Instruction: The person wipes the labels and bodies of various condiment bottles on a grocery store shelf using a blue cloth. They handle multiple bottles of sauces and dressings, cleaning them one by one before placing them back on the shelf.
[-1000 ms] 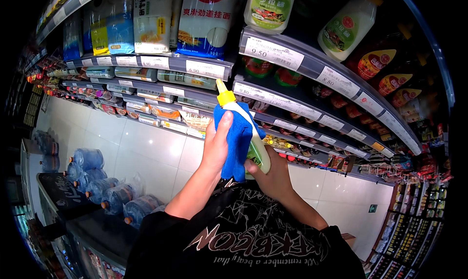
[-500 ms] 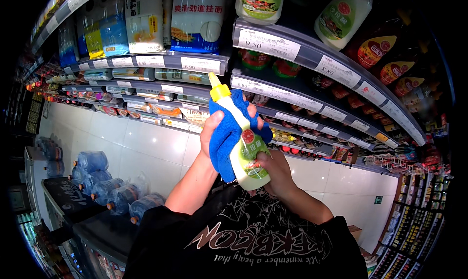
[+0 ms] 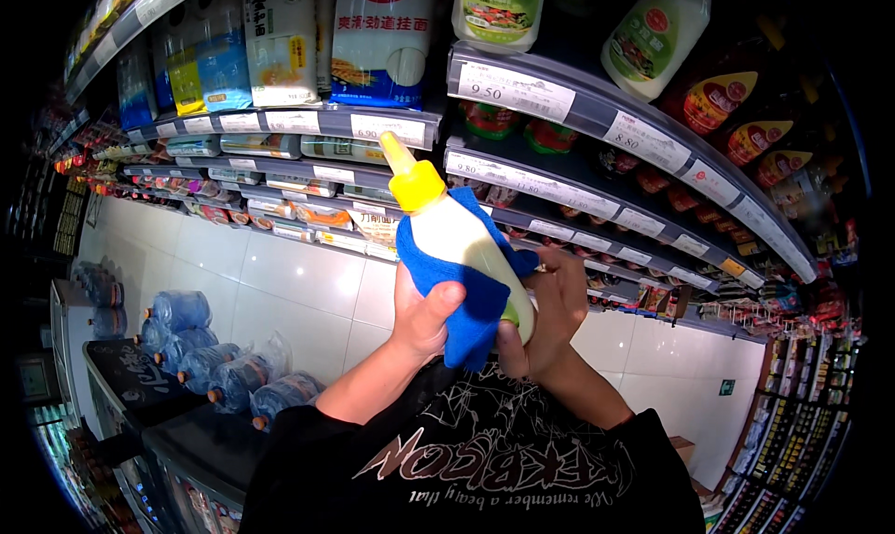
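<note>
Black shirt carries printed lettering. Left hand clasps blue cloth around tilted bottle; right hand grips its lower end, little green label visible. Beyond, shelf edge bears printed white tags. Floor lies open, lower left.

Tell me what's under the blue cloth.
A squeeze bottle, partly showing, with its yellow nozzle cap clear of the blue cloth. The bottle surface beneath the cloth, and any label there, cannot be seen.
</note>
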A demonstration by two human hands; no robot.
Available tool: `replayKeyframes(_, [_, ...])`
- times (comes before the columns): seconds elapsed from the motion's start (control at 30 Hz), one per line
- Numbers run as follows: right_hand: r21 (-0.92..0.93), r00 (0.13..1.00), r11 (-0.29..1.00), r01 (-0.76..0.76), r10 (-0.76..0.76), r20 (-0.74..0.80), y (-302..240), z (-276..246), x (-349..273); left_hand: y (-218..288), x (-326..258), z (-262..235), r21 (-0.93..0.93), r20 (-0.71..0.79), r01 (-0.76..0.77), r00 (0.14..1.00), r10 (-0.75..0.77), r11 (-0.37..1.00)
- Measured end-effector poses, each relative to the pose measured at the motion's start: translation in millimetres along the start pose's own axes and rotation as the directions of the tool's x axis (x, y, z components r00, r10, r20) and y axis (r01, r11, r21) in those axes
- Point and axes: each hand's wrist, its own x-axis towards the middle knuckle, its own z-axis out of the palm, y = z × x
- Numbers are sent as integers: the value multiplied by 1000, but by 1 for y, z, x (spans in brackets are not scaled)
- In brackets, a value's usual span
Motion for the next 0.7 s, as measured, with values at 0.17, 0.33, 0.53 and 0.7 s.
replayKeyframes(0.17, [371,968,925,84,12,-249,11,25,-9,-9,-9,1,109,-17,58,998,-56,992])
replayKeyframes(0.33, [443,938,880,170,-8,-345,5,28,1,-25,-14,-6,56,-12,160,987,-160,986])
replayKeyframes(0.53, [332,967,932,148,-67,-245,15,22,5,-23,-14,3,123,20,77,997,-80,989])
replayKeyframes(0.7, [530,980,844,-86,168,-108,15,27,-5,-22,-9,-2,143,77,22,996,-34,989])
